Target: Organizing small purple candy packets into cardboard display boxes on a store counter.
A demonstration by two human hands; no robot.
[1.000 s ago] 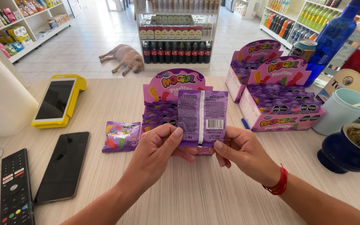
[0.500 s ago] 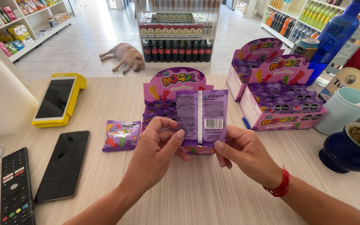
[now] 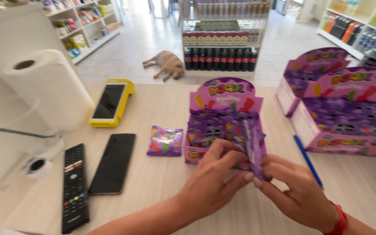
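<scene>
Purple sweets, pale wood counter

The candy packets (image 3: 254,146) and display box (image 3: 224,111) are purple with multicoloured shapes; the card reader (image 3: 112,103) is yellow, the phone (image 3: 113,163) and remote (image 3: 75,187) black, the pen (image 3: 307,161) blue.

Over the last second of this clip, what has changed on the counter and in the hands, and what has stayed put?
The purple sachets, earlier held flat facing the camera, are now turned edge-on and lowered toward the open display box. The left hand and right hand still pinch them. The camera view shifted left, revealing a paper towel roll. The loose sachet, black phone and remote stayed put.
</scene>
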